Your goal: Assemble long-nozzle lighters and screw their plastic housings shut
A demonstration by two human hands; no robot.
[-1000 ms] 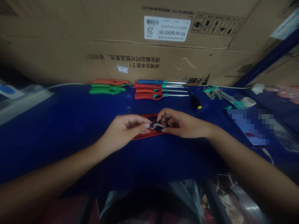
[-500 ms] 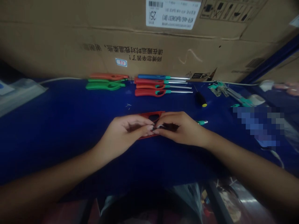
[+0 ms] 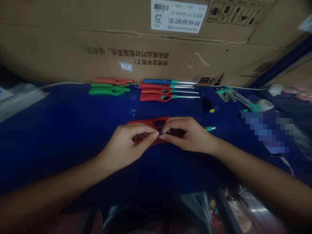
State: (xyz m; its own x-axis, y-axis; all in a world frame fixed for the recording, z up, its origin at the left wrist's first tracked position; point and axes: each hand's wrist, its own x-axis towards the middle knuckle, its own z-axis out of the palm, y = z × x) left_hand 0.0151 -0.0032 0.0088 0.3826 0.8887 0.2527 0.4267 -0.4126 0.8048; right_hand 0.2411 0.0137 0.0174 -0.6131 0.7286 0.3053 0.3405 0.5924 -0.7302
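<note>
Red lighter casing [image 3: 149,122] | long axis left-right | handle end [image 3: 133,123] leftward

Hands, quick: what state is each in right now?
Left hand: pinched closed on a small dark part, mostly hidden.
Right hand: curled, white wires showing in its gap; whether it grips them cannot be told.

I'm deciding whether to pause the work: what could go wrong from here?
The thin white wire by the right hand might get pinched or tugged between the fingers. The small dark part at the fingertips of the left hand is mostly hidden and could slip. The tiny loose pieces beyond the red casing could be brushed away.
</note>
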